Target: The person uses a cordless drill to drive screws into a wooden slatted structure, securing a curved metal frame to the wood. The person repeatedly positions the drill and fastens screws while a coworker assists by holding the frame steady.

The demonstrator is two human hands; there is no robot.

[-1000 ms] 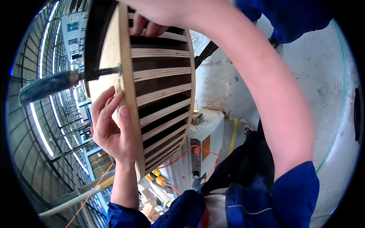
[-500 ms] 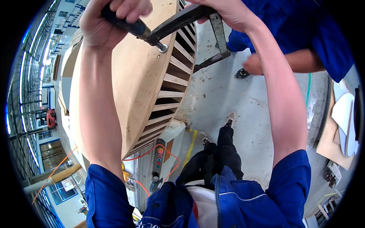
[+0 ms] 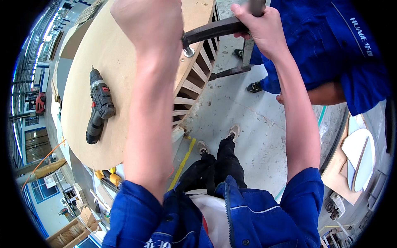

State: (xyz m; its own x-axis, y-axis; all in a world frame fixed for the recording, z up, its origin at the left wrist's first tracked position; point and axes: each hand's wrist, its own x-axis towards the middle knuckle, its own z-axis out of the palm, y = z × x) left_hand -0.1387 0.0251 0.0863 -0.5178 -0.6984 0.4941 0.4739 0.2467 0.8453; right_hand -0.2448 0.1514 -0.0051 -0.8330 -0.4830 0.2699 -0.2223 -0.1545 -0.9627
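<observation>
A dark metal bar clamp (image 3: pixel 215 31) grips the edge of a large curved wooden piece (image 3: pixel 93 45) with a slatted side (image 3: pixel 191 86). Its screw foot (image 3: pixel 188 52) presses on the top panel, while the lower arm (image 3: pixel 227 73) reaches under the edge. My left hand (image 3: pixel 149 22), blurred and fist-shaped, covers the clamp's handle; its fingers are mostly hidden. My right hand (image 3: pixel 266 33) wraps around the far end of the clamp, where the bar meets the upper arm. On the panel, left of my left forearm, lies a black and grey cordless drill (image 3: pixel 101 101).
Another person in blue workwear (image 3: pixel 306 49) stands close on the right, one forearm (image 3: pixel 326 94) lowered beside mine. White and wooden offcuts (image 3: pixel 357 153) lie at far right. Yellow tools (image 3: pixel 109 177) sit below the panel. A yellow line (image 3: pixel 182 163) marks the grey floor.
The view has shifted, bringing the drill into sight. My left hand has turned over the clamp handle and now hides it. The other person's forearm has drawn slightly lower.
</observation>
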